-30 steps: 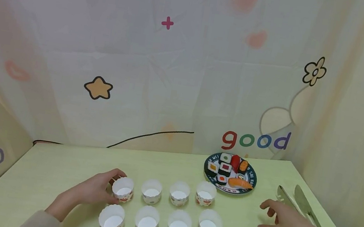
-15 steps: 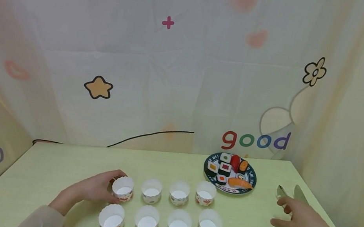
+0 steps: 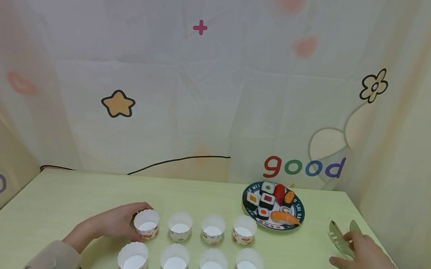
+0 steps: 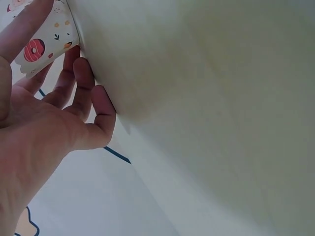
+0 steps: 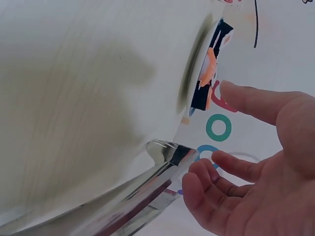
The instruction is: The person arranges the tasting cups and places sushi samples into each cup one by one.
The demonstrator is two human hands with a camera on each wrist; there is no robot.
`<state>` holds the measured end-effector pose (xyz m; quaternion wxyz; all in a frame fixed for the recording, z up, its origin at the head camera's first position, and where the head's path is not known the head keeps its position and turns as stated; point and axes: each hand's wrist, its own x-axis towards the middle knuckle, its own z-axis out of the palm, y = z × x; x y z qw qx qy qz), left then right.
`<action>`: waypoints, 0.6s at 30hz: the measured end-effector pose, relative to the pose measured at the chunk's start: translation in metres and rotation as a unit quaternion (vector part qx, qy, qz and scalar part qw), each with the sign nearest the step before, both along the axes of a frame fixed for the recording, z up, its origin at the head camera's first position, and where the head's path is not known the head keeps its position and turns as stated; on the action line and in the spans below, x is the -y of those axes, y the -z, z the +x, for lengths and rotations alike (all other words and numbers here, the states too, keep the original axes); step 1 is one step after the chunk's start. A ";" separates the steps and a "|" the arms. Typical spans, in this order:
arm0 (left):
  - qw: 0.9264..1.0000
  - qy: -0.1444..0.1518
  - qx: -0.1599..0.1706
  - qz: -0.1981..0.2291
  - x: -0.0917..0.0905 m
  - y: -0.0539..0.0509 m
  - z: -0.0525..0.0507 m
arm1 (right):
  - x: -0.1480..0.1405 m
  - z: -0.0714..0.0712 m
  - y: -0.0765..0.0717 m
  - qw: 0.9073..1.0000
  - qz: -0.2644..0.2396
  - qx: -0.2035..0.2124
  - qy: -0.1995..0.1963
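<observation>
My left hand (image 3: 120, 222) holds the leftmost paper baking cup (image 3: 146, 224) of the back row, thumb at its near side and fingers behind. In the left wrist view, this cup (image 4: 47, 39) shows a printed doughnut pattern, and the fingertips rest by the table. My right hand (image 3: 368, 262) is over the metal tongs (image 3: 337, 238) at the table's right side, covering their middle. In the right wrist view, the right hand (image 5: 251, 162) has its thumb apart and fingers loosely bent beside the tongs (image 5: 142, 196), with nothing gripped.
Several more white paper cups (image 3: 212, 268) stand in two rows mid-table. A round patterned plate (image 3: 294, 207) bearing several sushi pieces (image 3: 267, 201) lies behind them to the right. A printed curtain (image 3: 207, 81) hangs along the table's back and sides.
My right hand has moved to the right, from beside the tongs to over them, its fingers closer to them. The left hand stays on the same cup.
</observation>
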<state>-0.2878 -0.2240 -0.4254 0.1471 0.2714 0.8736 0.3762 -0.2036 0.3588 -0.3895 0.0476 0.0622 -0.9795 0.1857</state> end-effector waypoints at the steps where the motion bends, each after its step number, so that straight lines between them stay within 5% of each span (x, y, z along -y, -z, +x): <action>1: 1.000 0.002 -0.001 -0.002 0.000 0.000 0.000 | -0.001 0.001 0.000 1.000 0.001 -0.003 0.004; 18: 1.000 -0.001 -0.019 -0.025 0.000 0.001 -0.002 | -0.025 0.011 -0.002 0.998 0.047 0.001 0.051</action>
